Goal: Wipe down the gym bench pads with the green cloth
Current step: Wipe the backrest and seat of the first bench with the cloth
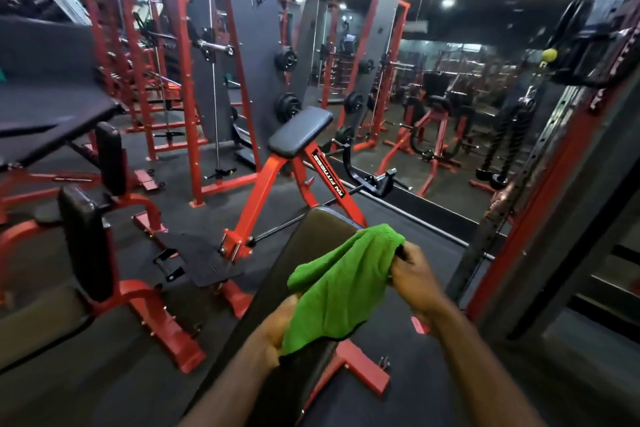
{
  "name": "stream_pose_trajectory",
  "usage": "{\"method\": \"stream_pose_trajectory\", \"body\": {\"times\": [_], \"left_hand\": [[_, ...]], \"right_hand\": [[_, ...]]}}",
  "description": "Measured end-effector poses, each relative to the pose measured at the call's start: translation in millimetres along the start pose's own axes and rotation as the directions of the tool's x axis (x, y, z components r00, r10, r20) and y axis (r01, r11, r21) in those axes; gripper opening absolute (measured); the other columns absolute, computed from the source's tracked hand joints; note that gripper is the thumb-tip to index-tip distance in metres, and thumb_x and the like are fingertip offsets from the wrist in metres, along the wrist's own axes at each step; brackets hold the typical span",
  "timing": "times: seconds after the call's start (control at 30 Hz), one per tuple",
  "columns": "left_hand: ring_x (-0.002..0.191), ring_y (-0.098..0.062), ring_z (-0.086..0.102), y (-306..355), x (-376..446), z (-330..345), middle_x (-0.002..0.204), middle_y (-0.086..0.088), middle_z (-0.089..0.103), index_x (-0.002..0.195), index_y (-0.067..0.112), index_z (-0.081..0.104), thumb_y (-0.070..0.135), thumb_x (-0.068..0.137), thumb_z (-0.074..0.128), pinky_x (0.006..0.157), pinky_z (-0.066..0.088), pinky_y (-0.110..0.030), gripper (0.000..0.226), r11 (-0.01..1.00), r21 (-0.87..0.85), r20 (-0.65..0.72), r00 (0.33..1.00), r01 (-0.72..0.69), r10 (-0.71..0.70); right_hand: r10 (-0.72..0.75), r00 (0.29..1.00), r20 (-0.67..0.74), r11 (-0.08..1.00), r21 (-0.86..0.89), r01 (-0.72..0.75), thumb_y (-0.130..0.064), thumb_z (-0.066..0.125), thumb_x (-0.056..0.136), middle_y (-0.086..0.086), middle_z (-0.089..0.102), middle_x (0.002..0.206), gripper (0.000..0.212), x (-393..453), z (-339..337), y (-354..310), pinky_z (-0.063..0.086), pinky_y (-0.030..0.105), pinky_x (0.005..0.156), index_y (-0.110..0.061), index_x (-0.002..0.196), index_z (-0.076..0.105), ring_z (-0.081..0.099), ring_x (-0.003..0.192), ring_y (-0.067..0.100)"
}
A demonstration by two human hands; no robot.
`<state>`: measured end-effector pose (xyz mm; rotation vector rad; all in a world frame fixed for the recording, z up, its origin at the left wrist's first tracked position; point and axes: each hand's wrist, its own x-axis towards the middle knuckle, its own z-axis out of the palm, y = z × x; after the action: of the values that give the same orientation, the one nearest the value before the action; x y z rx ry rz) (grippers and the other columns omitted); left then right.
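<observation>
Starting at the far left, a dark upright pad (86,239) stands on a red frame (152,319). Further in, a small black seat (299,130) tops a slanted red post (256,201). Centre stage now: the left hand (277,329) clutches the lower end of the green cloth (341,282), which hangs stretched over the long bench pad (294,263). Right hand (414,276) pinches the cloth's upper corner, fingers curled tight. Off to the right, a mirror (450,107) and a grey-and-red column (540,204).
</observation>
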<state>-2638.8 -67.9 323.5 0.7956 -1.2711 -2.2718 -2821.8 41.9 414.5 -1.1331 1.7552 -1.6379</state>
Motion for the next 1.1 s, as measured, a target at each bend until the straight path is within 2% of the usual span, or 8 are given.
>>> {"method": "stream_pose_trajectory", "body": {"times": [0.1,0.3,0.5,0.63,0.77,0.87,0.97,1.1], "left_hand": [[0.108,-0.038,0.07,15.3,20.4,-16.9,0.118,-0.025,0.072,0.125,-0.004,0.065,0.02,0.091,0.072,0.096,0.058,-0.049,0.042,0.986,-0.05,-0.018,0.987,-0.158,0.158],[0.087,-0.029,0.076,52.1,39.4,-67.1,0.103,-0.021,0.077,0.115,0.009,0.07,0.009,0.077,0.082,0.09,0.061,-0.049,0.04,0.885,0.197,-0.167,0.875,-0.422,0.454],[0.085,-0.018,0.076,77.9,36.6,-93.4,0.099,-0.016,0.079,0.114,0.002,0.072,-0.018,0.071,0.078,0.076,0.062,-0.026,0.047,0.814,0.274,-0.1,0.826,-0.513,0.554],[0.08,-0.01,0.075,73.5,48.5,-90.6,0.09,0.002,0.08,0.1,0.018,0.08,-0.003,0.073,0.089,0.074,0.059,-0.019,0.035,0.65,0.597,-0.14,0.737,-0.47,0.661],[0.087,-0.008,0.07,63.8,66.0,-94.1,0.096,0.009,0.069,0.09,0.025,0.075,0.016,0.08,0.089,0.079,0.056,-0.023,0.019,0.518,0.738,-0.156,0.638,-0.432,0.754],[0.083,-0.005,0.066,65.7,76.8,-93.3,0.09,0.004,0.069,0.093,0.021,0.066,0.021,0.091,0.079,0.077,0.052,-0.024,0.013,0.583,0.69,-0.174,0.685,-0.428,0.708],[0.082,-0.023,0.063,65.6,91.0,-98.1,0.085,-0.009,0.064,0.095,0.019,0.06,0.04,0.095,0.072,0.077,0.051,-0.036,0.024,0.615,0.663,-0.185,0.702,-0.427,0.687],[0.081,-0.021,0.061,60.1,107.2,-96.5,0.086,-0.012,0.063,0.096,0.017,0.059,0.052,0.089,0.066,0.079,0.051,-0.042,0.036,0.678,0.583,-0.214,0.72,-0.448,0.66]], "right_hand": [[0.054,0.996,0.067,0.969,0.237,-0.068,0.015,0.043,0.095,0.018,0.075,0.119,0.044,16.3,-1.1,8.2,0.059,0.042,0.088,-0.005,0.122,0.072,0.071,0.105,0.032],[0.068,0.996,0.059,0.842,0.532,-0.089,-0.008,0.061,0.06,0.031,0.066,0.128,0.068,44.6,-1.3,22.2,0.051,0.052,0.105,0.01,0.126,0.065,0.065,0.114,0.04],[0.197,0.961,0.192,0.955,-0.259,-0.144,-0.054,0.099,0.052,0.0,0.071,0.123,0.079,61.1,-6.0,13.7,0.057,0.035,0.096,-0.026,0.122,0.073,0.069,0.111,0.017],[0.423,0.841,0.337,0.554,-0.831,0.055,-0.057,0.092,0.066,-0.017,0.061,0.118,0.066,77.3,-1.4,-2.9,0.053,0.022,0.087,-0.034,0.124,0.071,0.06,0.109,0.008],[0.231,0.942,0.242,0.332,-0.93,0.158,-0.05,0.084,0.079,-0.011,0.063,0.106,0.032,93.6,7.9,7.4,0.055,0.026,0.077,-0.022,0.092,0.078,0.063,0.097,0.01],[0.142,0.959,0.246,0.602,-0.791,0.113,-0.046,0.084,0.082,-0.02,0.058,0.13,0.022,99.1,2.6,20.6,0.052,0.032,0.092,-0.025,0.08,0.078,0.058,0.116,0.005],[0.151,0.929,0.339,0.893,-0.449,0.019,-0.045,0.079,0.088,0.006,0.077,0.104,0.028,97.3,-2.5,32.5,0.059,0.049,0.088,-0.018,0.08,0.079,0.072,0.094,0.02],[0.191,0.928,0.319,0.942,-0.326,-0.082,-0.057,0.078,0.086,0.025,0.073,0.098,0.057,95.6,-1.8,37.9,0.057,0.057,0.079,-0.002,0.097,0.07,0.07,0.081,0.031]]}}
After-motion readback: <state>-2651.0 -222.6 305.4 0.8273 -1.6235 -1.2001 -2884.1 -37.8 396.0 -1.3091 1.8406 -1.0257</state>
